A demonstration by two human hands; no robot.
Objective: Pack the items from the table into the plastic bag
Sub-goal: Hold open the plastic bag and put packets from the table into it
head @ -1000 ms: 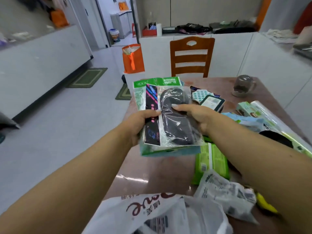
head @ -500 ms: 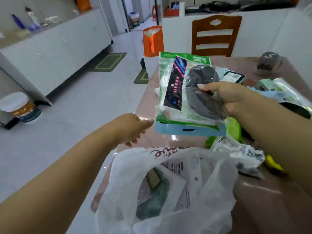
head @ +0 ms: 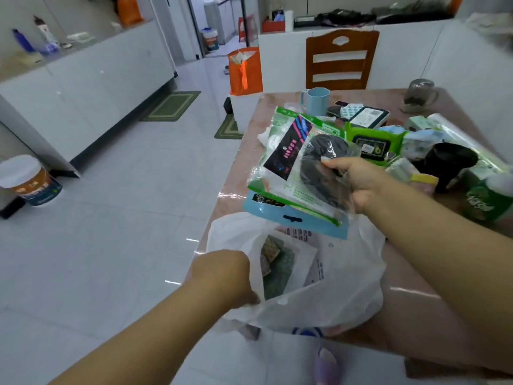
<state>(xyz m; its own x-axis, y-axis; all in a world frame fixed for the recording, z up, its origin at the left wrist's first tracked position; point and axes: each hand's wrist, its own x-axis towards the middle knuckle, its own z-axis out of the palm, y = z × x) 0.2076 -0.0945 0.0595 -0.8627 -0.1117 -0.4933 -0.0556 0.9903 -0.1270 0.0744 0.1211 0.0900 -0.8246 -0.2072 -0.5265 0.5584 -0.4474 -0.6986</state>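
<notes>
A white plastic bag lies open at the table's near left corner, with a green packet inside it. My left hand grips the bag's left rim and holds the mouth open. My right hand holds a stack of flat packets tilted just above the bag's mouth: a clear pack with a black item on top, a green pack under it, and a blue card at the bottom.
On the brown table lie a green wipes pack, a black cup, a blue mug, a glass mug and several other packets. A wooden chair stands behind. An orange bag sits left of the table.
My left hand let go of the packets, dropped down and took hold of the bag's rim. My right hand carried the packets alone toward the bag's mouth.
</notes>
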